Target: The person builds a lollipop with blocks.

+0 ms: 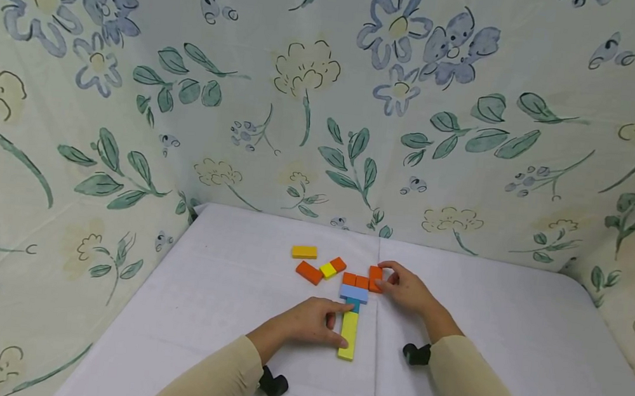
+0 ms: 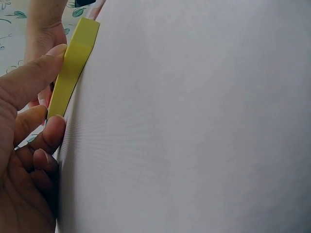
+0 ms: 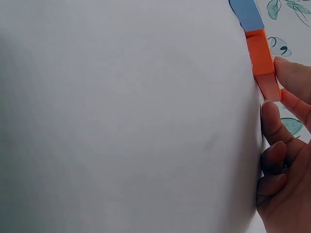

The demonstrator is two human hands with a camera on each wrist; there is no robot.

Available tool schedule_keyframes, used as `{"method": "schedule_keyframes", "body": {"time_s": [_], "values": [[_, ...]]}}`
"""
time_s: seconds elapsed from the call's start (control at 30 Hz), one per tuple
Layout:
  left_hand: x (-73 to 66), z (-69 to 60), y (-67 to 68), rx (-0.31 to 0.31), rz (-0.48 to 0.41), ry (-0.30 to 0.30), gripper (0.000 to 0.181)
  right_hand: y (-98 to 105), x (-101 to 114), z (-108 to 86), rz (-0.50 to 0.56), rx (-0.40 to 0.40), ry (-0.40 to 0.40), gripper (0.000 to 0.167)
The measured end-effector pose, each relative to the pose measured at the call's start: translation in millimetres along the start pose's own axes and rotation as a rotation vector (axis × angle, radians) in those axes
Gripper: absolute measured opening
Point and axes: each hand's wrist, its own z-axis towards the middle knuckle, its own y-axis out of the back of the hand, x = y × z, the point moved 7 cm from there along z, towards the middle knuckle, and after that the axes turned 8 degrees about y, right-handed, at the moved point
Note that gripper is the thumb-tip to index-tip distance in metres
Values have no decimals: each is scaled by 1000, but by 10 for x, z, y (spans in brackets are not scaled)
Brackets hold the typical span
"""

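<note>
Left hand pinches a yellow block; right hand pinches an orange block. Between them sits a blue block; farther off lie an amber block and a yellow square.

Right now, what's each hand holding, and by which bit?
The right hand holds the rightmost orange block by its right side; the left hand, the long yellow block, thumb toward its near end.

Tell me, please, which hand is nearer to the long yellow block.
Left: the left hand touches the long yellow block, while the right hand is past the block's far end, at the rightmost orange block.
</note>
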Motion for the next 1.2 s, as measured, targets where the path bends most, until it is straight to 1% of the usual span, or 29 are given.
{"method": "schedule_keyframes", "body": {"time_s": [0.3, 0.57, 0.8, 0.97, 1.03, 1.1, 1.17, 1.2], "values": [[-4, -2, 1, -6, 1, 2, 76, 0, 16, -15, -4, -4, 15, 54], [-4, -2, 7, -2, -18, -5, 75, -6, 7, -12, -9, -9, -4, 53], [-5, 3, 13, 5, -22, 11, 75, 4, 41, -21, -6, 0, -5, 52], [-1, -11, 23, 2, -46, 28, 71, -1, 42, -26, -14, 2, -29, 50], [13, -7, 46, -21, -68, 33, 67, -2, 36, -25, -14, 3, -41, 50], [41, 1, 97, -63, -106, 43, 60, -1, 37, -25, -11, 3, -49, 50], [89, 13, 184, -139, -140, 58, 54, -3, 42, -22, -11, 3, -52, 50], [123, 16, 242, -193, -147, 76, 51, -3, 46, -23, -11, 3, -55, 50]]}}
